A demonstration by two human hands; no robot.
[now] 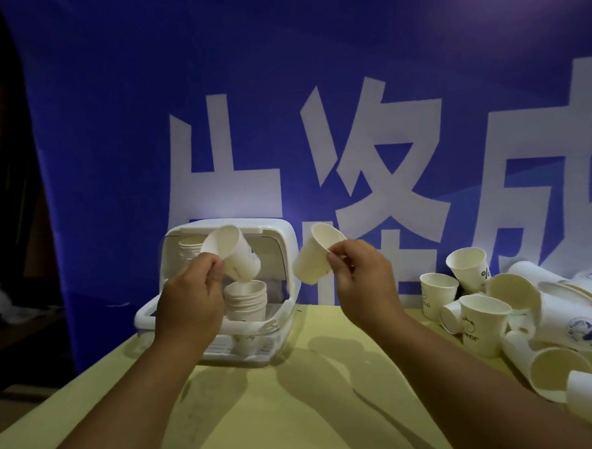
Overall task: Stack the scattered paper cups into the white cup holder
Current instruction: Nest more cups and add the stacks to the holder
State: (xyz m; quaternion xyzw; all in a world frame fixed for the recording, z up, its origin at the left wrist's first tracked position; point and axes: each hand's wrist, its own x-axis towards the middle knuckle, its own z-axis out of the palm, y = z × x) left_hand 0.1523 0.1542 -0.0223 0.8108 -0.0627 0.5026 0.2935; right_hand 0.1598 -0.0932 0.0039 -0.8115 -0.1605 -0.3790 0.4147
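While our left hand pinches a paper cup by its rim, base tilted just over the stack inside the white cup holder, we judge ourselves mid-stacking. Next that cup needs righting and nesting into the stack. Our right hand grips a second cup just beside the holder, ready to follow. The scattered cups lie farther right on the surface.
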